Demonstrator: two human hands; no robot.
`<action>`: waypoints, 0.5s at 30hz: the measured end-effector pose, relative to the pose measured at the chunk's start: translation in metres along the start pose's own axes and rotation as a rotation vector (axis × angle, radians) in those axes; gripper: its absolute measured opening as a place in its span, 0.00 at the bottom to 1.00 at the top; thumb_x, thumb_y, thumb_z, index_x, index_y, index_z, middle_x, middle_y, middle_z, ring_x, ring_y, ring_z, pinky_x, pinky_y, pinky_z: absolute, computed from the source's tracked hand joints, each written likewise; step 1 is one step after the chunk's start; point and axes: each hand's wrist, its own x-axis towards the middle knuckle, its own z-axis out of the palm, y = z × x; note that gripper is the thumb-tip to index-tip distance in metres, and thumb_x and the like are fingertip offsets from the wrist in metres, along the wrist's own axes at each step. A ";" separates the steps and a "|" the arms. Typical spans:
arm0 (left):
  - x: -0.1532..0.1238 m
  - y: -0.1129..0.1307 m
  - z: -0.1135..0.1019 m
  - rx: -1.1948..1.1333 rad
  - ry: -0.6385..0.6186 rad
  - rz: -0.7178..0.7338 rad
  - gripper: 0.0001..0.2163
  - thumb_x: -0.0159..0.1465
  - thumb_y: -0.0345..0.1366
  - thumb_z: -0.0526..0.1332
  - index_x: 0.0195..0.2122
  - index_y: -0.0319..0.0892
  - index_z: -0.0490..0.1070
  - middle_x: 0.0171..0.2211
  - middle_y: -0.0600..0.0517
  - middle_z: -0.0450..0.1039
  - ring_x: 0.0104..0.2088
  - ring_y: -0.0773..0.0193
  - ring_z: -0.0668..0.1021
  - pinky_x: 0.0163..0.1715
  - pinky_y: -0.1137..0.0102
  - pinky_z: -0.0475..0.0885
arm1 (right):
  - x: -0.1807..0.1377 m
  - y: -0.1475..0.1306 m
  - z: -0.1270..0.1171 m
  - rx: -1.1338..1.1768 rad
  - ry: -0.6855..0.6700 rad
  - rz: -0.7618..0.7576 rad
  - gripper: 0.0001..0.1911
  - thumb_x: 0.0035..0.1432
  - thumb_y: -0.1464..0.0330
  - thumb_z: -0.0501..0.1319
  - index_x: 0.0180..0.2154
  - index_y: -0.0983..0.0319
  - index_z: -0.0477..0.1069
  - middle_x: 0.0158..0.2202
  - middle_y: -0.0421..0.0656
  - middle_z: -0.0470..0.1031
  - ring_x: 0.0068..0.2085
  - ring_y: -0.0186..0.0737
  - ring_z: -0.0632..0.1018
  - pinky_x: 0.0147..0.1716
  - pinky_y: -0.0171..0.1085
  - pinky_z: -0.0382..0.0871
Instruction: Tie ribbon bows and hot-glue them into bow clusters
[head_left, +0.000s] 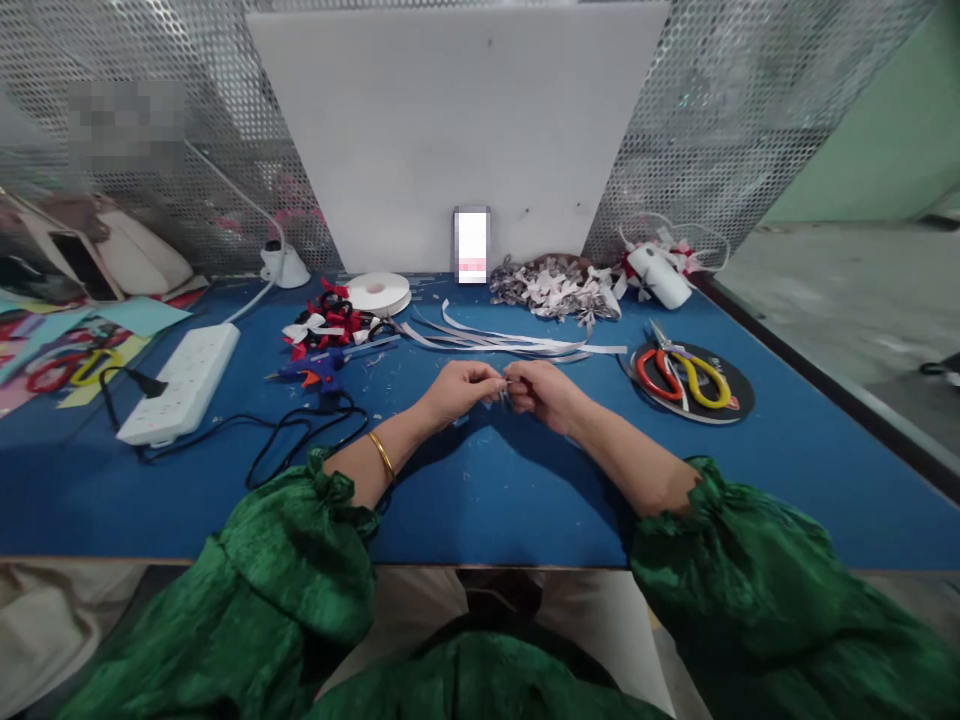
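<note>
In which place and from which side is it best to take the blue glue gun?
Probably by its handle, behind the orange trigger, with the left hand coming from the near right side. The glue gun lies on its side with its nozzle pointing left, so this approach avoids it.

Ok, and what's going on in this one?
A person's left hand and right hand meet over the blue table, fingertips pinching a small silvery piece too small to make out. Just beyond lie loose ribbon strips, with a heap of pale bows behind them. A glue gun rests to the left, scissors to the right, neither in hand.
</note>
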 end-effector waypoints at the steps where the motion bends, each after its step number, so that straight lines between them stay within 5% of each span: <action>1: 0.000 0.000 0.000 -0.048 0.008 -0.018 0.14 0.56 0.46 0.65 0.28 0.37 0.75 0.24 0.50 0.74 0.25 0.69 0.72 0.31 0.71 0.68 | 0.001 -0.001 -0.001 0.022 -0.006 0.000 0.13 0.47 0.70 0.60 0.19 0.60 0.57 0.15 0.31 0.52 0.16 0.25 0.54 0.17 0.30 0.51; 4: 0.000 0.002 -0.001 -0.168 0.066 -0.041 0.21 0.59 0.53 0.61 0.36 0.36 0.77 0.30 0.47 0.76 0.26 0.68 0.73 0.33 0.69 0.70 | 0.001 -0.006 -0.005 0.101 -0.002 -0.006 0.14 0.50 0.68 0.61 0.20 0.60 0.56 0.16 0.31 0.53 0.16 0.25 0.53 0.17 0.30 0.52; 7: -0.001 0.005 0.000 -0.183 0.118 0.025 0.20 0.55 0.48 0.67 0.41 0.37 0.75 0.33 0.49 0.75 0.28 0.69 0.73 0.33 0.70 0.71 | 0.000 -0.010 -0.007 0.153 0.010 -0.021 0.15 0.51 0.68 0.61 0.20 0.60 0.56 0.16 0.31 0.53 0.16 0.25 0.53 0.17 0.30 0.52; 15: -0.002 0.005 0.004 -0.140 0.182 0.119 0.10 0.53 0.37 0.67 0.33 0.38 0.70 0.26 0.56 0.69 0.26 0.72 0.71 0.29 0.74 0.68 | 0.000 -0.009 -0.006 0.167 -0.024 0.006 0.16 0.52 0.66 0.63 0.21 0.61 0.57 0.16 0.31 0.54 0.16 0.24 0.53 0.17 0.29 0.52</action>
